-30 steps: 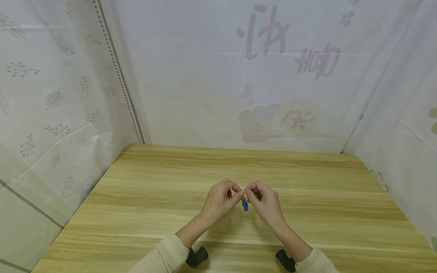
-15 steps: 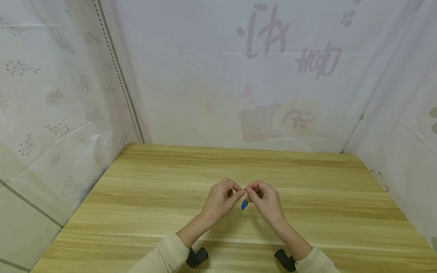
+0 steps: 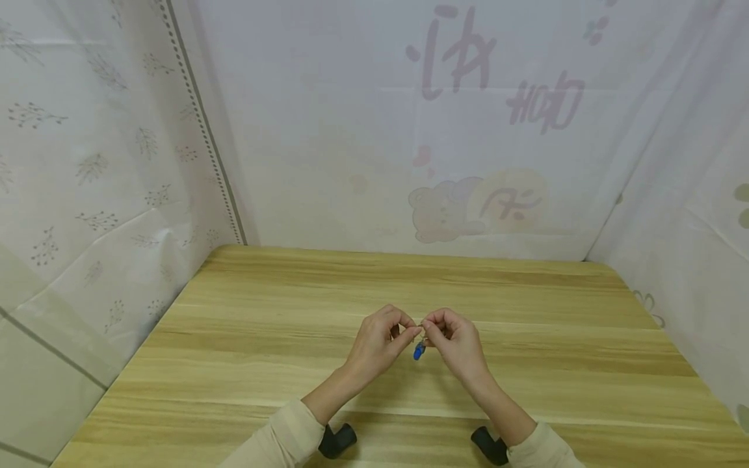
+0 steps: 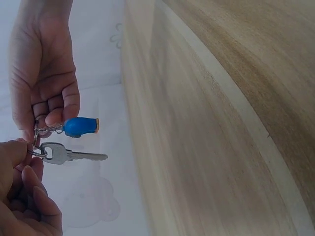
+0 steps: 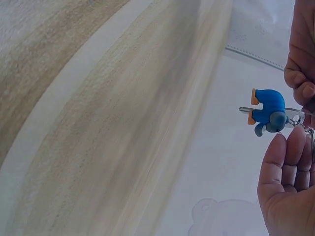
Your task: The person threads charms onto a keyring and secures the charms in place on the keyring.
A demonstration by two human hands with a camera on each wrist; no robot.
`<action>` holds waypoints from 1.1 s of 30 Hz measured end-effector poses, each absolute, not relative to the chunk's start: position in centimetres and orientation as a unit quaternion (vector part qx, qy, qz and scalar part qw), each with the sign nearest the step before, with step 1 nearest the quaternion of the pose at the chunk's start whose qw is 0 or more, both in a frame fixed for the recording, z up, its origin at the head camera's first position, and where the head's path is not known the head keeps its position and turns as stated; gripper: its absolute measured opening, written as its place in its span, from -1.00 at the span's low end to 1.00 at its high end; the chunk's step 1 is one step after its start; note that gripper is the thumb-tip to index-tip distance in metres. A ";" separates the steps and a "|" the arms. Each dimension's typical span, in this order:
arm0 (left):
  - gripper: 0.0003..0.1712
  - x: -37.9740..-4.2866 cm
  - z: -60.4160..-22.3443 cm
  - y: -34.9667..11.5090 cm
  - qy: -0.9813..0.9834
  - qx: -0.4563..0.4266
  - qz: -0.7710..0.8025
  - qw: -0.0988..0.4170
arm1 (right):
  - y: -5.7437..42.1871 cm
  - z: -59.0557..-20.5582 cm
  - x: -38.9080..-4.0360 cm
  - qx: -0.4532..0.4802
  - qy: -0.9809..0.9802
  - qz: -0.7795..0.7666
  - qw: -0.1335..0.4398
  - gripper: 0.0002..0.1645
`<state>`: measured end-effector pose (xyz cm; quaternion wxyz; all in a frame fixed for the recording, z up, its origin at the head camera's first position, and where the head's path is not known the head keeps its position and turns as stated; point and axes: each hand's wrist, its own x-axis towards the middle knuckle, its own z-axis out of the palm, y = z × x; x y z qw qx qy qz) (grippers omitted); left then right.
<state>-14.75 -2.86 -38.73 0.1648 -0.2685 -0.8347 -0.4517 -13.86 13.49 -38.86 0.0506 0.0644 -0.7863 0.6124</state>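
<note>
Over the middle of the table, my left hand (image 3: 380, 339) and right hand (image 3: 455, 343) meet at the fingertips. Between them both pinch a thin metal key ring (image 4: 35, 150); the fingertips cover part of it. From the ring a silver key (image 4: 60, 154) hangs down toward the table. Beside the key dangles a blue animal charm (image 5: 269, 109) with a grey head and orange feet, joined by a short chain (image 5: 298, 122). The charm (image 3: 419, 351) hangs below the fingertips in the head view, where the key is hardly visible. In the right wrist view the charm partly hides the key.
The wood-grain table (image 3: 281, 305) spreads out beneath both hands. Black curved pieces (image 3: 338, 442) show under the two wrists near the front. Patterned white curtains (image 3: 328, 143) enclose the back and both sides of the table.
Both hands stay almost in place with their fingertips together. The charm has swung slightly to the left and turned under the ring.
</note>
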 end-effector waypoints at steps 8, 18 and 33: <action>-0.89 -14.9 -38.7 -3.0 -0.837 -0.260 -0.459 0.144 | 13.5 -38.9 -13.9 0.053 -0.791 0.607 0.057 -0.90; -0.81 -15.1 -38.6 -2.9 -0.839 -0.252 -0.479 0.052 | 13.5 -39.1 -14.3 0.052 -0.784 0.617 0.035 -0.89; -0.69 -16.4 -40.0 -3.1 -0.829 -0.190 -0.524 -0.039 | 14.5 -40.7 -15.6 0.097 -0.747 0.643 -0.139 -0.66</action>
